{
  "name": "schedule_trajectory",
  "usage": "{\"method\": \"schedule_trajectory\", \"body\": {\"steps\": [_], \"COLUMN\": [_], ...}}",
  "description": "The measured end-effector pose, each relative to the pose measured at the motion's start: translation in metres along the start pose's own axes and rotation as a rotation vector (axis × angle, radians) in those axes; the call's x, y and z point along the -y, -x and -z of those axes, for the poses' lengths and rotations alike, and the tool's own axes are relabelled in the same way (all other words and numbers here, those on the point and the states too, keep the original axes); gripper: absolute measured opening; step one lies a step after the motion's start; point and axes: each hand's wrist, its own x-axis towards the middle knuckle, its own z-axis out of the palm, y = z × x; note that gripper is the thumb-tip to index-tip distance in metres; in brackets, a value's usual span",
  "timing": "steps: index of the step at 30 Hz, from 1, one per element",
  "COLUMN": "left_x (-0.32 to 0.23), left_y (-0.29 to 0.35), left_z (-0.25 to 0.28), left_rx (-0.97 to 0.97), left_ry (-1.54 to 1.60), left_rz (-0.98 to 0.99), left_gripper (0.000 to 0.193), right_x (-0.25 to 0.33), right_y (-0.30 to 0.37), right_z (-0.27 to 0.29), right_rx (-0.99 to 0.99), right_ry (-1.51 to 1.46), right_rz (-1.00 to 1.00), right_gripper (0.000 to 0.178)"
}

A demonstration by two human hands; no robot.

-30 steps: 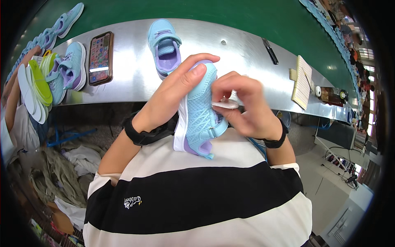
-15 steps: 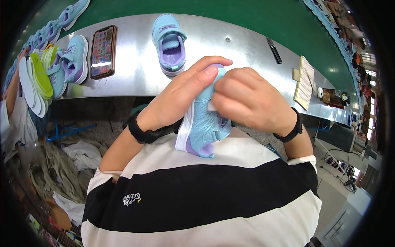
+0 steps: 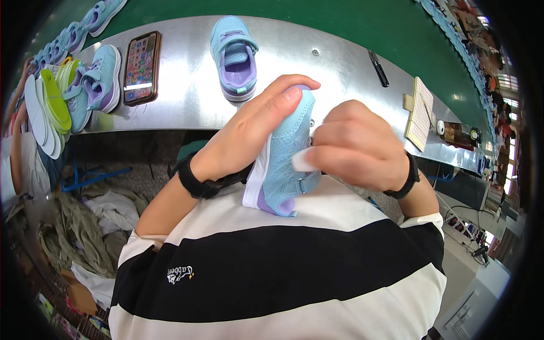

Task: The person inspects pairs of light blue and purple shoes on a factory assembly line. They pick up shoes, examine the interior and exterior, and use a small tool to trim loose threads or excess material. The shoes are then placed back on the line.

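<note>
A light blue children's shoe [image 3: 286, 150] with a white sole and lilac lining is held on its side in front of my chest, toe pointing away. My left hand [image 3: 249, 127] is closed round its toe and sole, the thumb on the toe cap. Beside the upper, my right hand [image 3: 360, 148] is curled with a small white piece [image 3: 301, 160] pinched in it; motion blur hides what that piece is. Its tip lies at the side of the shoe, above the strap. A matching shoe [image 3: 233, 59] stands on the metal table just beyond my left hand.
On the metal table [image 3: 187, 68] lie a phone [image 3: 141, 68], a black pen [image 3: 378, 69] and a notebook [image 3: 419, 113], with a dark bottle [image 3: 458, 134] at right. More blue shoes [image 3: 102, 79] and several insoles [image 3: 54, 105] are at left, near another person's arm [image 3: 16, 153]. Beyond runs a green surface [image 3: 340, 25].
My right hand has moved back to the right and slightly down from the toe, uncovering more of the upper and the white piece. My left hand keeps its hold on the shoe.
</note>
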Motion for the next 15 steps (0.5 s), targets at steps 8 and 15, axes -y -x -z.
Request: {"method": "schedule_trajectory", "body": {"steps": [8, 15], "left_x": [0.000, 0.001], "left_y": [0.000, -0.001], "left_z": [-0.001, -0.001], "left_rx": [-0.022, -0.051], "left_ry": [-0.056, -0.024], "left_rz": [-0.013, 0.031], "left_gripper": [0.043, 0.042], "right_x": [-0.003, -0.004], "right_y": [-0.005, -0.012], "right_z": [-0.004, 0.007], "right_rx": [0.148, 0.010], "right_ry": [0.041, 0.062], "right_rz": [0.038, 0.116], "right_gripper": [0.025, 0.027]}}
